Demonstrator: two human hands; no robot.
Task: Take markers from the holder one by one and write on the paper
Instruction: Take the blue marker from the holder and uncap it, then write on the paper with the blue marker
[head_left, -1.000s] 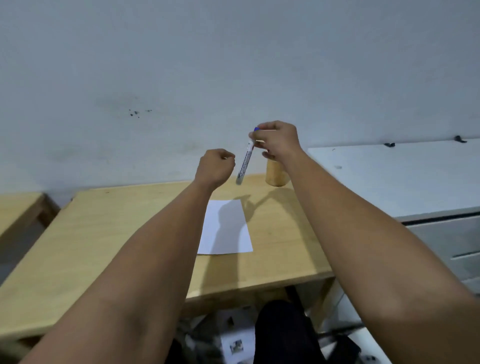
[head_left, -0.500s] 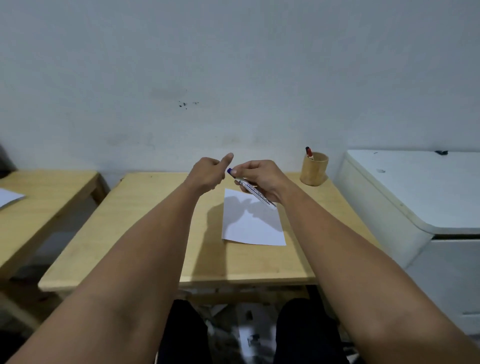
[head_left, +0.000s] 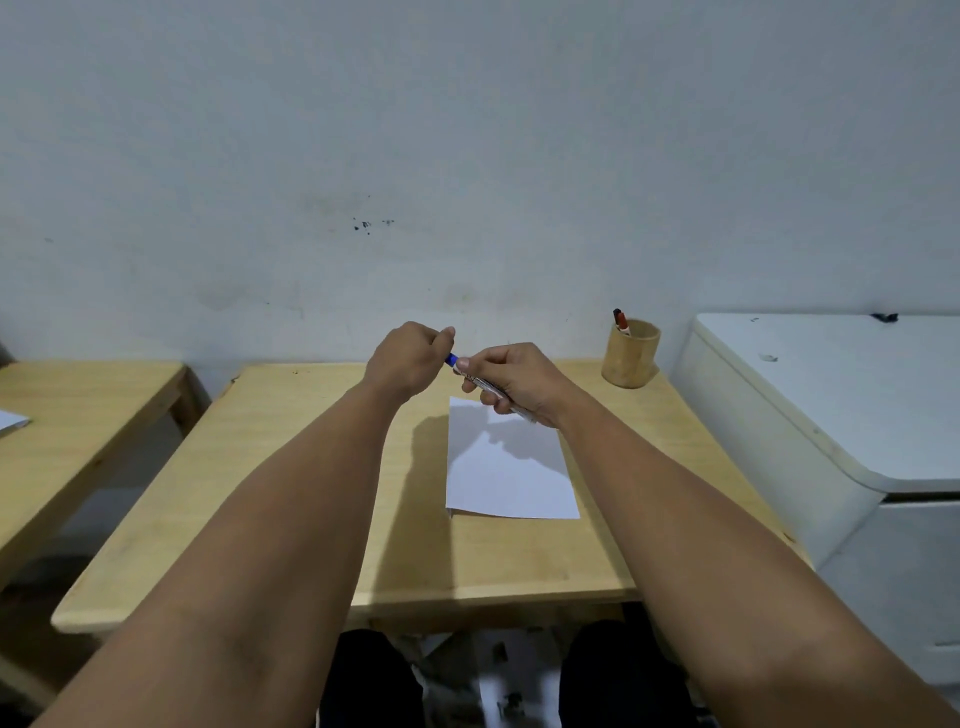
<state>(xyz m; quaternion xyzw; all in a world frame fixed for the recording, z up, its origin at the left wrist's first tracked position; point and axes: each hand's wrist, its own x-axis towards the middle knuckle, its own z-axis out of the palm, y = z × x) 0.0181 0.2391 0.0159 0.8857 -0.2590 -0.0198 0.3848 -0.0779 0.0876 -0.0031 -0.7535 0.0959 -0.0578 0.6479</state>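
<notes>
My right hand (head_left: 511, 378) grips the silver barrel of a blue-capped marker (head_left: 485, 385), held above the far edge of a white sheet of paper (head_left: 509, 470). My left hand (head_left: 410, 359) pinches the marker's blue cap (head_left: 453, 358) between thumb and fingers. The paper lies flat on a light wooden table (head_left: 322, 467). At the table's far right corner stands a round wooden holder (head_left: 629, 354) with a red-capped marker (head_left: 621, 321) sticking out of it.
A white cabinet (head_left: 831, 405) stands against the table's right side. A second wooden table (head_left: 67, 415) with a bit of paper on it is at the left. A grey wall rises behind. My knees show below the table's near edge.
My left hand has closed onto the marker's blue cap, where half a second ago its thumb was raised beside it. A second ago my right hand held the marker up near the holder.
</notes>
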